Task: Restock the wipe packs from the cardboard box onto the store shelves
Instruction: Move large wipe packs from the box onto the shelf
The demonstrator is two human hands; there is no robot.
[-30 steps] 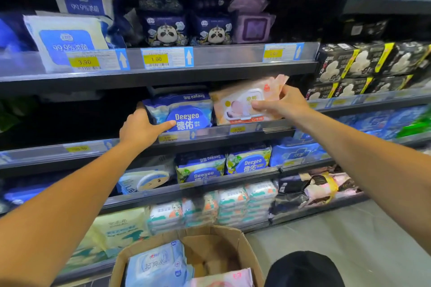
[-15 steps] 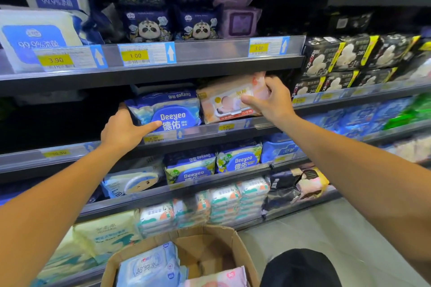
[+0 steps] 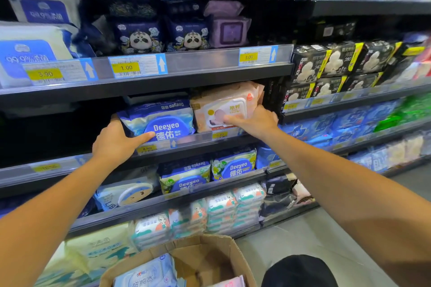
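**Two packs, two hands, one crowded shelf**

Dark store shelving fills the view, tier upon tier, with price tags along every rail. Much of it is lost in shadow: the top-left corner is black, and the small print on the tags cannot be read. On the second tier, a blue Deeyeo pack is gripped at its left end by the left hand, thumb laid across the front, the fingers hidden behind the pack. Just beside it, touching on the right, a pink wipe pack is met by the right hand, fingers stretched nearly flat against its lidded face; whether anything is curled behind cannot be told. Both packs are stood on edge, long axes running left to right along the shelf, faces turned outward. Below, a cardboard box is cut off by the frame's bottom edge, with two packs seen inside it, one pale blue, one pink.
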